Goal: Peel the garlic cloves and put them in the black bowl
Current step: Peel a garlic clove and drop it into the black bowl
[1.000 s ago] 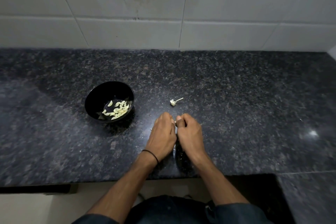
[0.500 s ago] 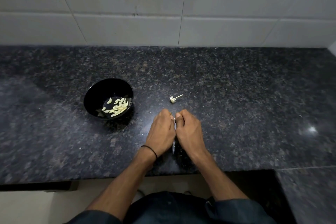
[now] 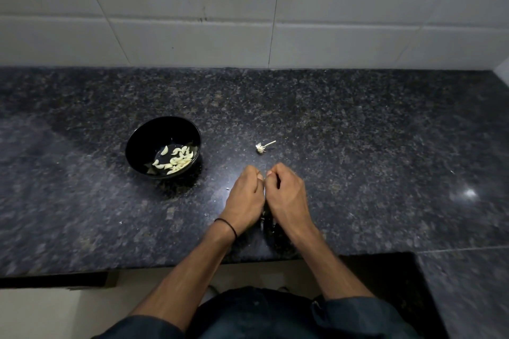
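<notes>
- The clove being worked is hidden; I judge it sits between the fingertips of both hands, low over the bench (image 3: 385,146).
- My left hand (image 3: 245,195) and right hand (image 3: 287,195) touch side by side, fingers curled, tips pinched together on it.
- A good heap of peeled cloves (image 3: 176,161) already lies in the bowl (image 3: 137,143), near the hands on their left.
- A bare stem (image 3: 263,147) lies just beyond the hands, and skin flakes (image 3: 265,221) lie between the wrists.
- I see no other unpeeled cloves, so I judge the job nearly done: finish this one, then drop it in.
</notes>
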{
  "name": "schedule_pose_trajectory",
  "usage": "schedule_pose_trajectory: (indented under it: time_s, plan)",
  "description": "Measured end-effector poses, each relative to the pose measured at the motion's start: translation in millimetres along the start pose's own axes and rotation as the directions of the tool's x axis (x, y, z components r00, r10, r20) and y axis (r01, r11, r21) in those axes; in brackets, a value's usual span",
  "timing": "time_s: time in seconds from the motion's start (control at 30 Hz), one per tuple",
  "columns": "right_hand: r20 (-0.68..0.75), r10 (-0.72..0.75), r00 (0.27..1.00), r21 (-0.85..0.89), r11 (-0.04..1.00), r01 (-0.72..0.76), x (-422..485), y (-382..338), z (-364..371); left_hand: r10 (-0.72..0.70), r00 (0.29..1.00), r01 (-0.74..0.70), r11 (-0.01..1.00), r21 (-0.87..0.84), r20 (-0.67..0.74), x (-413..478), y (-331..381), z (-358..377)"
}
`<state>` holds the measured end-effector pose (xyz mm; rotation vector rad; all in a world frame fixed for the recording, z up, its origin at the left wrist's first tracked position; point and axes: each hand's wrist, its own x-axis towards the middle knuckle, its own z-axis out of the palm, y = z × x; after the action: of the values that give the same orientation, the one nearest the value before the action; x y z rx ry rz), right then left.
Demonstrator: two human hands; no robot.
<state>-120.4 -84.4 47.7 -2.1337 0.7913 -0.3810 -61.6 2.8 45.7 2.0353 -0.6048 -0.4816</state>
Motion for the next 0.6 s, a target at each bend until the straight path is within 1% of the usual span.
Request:
schedule_pose_trajectory:
  time_s: [0.07, 0.13, 0.2, 0.3, 0.37, 0.5, 0.6]
  plan:
    - [0.003, 0.003, 1.0, -0.006, 1.0, -0.003, 0.1, 0.7, -0.4, 0.045, 0.999, -0.045, 0.999, 0.029, -0.001, -1.2, 0.6, -0.7]
    - [0.002, -0.009, 1.0, -0.013, 1.0, 0.009, -0.9, 3.3, 0.2, 0.046, 0.999, -0.046, 0.998, 0.044, 0.003, -1.0, -1.5, -0.5]
    - [0.005, -0.022, 1.0, 0.01, 1.0, 0.022, -1.2, 5.7, -0.5, -0.001, 1.0, 0.001, 1.0, 0.017, 0.01, -0.9, -3.0, -0.3]
    - [0.04, -0.01, 0.999, 0.04, 0.999, 0.009, -0.4, 7.3, -1.9, -0.094, 0.995, 0.096, 0.993, -0.075, 0.023, -0.1, -3.0, 0.0]
    - [0.048, -0.007, 0.999, 0.032, 0.999, 0.005, -0.8, 7.1, -1.8, -0.123, 0.992, 0.125, 0.987, -0.104, 0.03, -0.2, -1.8, 1.0]
    - [0.045, 0.009, 0.999, 0.033, 0.999, -0.01, -4.3, 1.1, -1.9, -0.139, 0.99, 0.141, 0.983, -0.119, 0.03, -1.3, -1.6, 3.0]
    - [0.031, 0.046, 0.998, -0.009, 0.999, -0.046, -5.6, -2.3, -3.0, -0.095, 0.995, 0.096, 0.993, -0.072, 0.012, -2.0, -2.2, 4.3]
